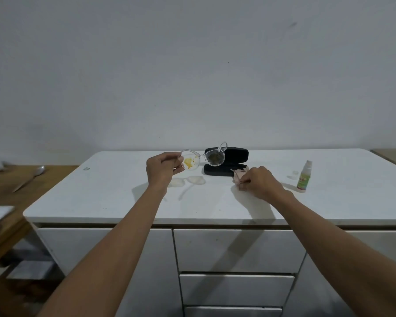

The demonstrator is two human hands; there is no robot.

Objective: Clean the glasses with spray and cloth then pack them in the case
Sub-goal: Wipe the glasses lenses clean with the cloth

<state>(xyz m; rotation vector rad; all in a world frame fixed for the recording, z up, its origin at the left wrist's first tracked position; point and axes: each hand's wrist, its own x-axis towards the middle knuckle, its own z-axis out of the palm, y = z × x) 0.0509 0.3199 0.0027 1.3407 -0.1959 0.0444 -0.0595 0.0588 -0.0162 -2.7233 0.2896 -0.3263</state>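
Note:
My left hand (pixel 162 169) holds clear-framed glasses (pixel 202 157) up above the white counter by their left end. The left lens carries a yellow smear and the right lens a dark one. Behind them a black glasses case (pixel 234 155) lies open. My right hand (pixel 260 183) rests on the counter, pinching a pale pink cloth (pixel 238 176) just in front of the case. A small spray bottle (pixel 305 177) with a green label stands upright to the right of that hand.
The white counter (pixel 124 202) tops a cabinet with drawers (pixel 237 250). A small clear cap (pixel 294 173) lies beside the spray bottle. To the left stands a lower wooden table (pixel 7 186) with a knife (pixel 29 178) on it.

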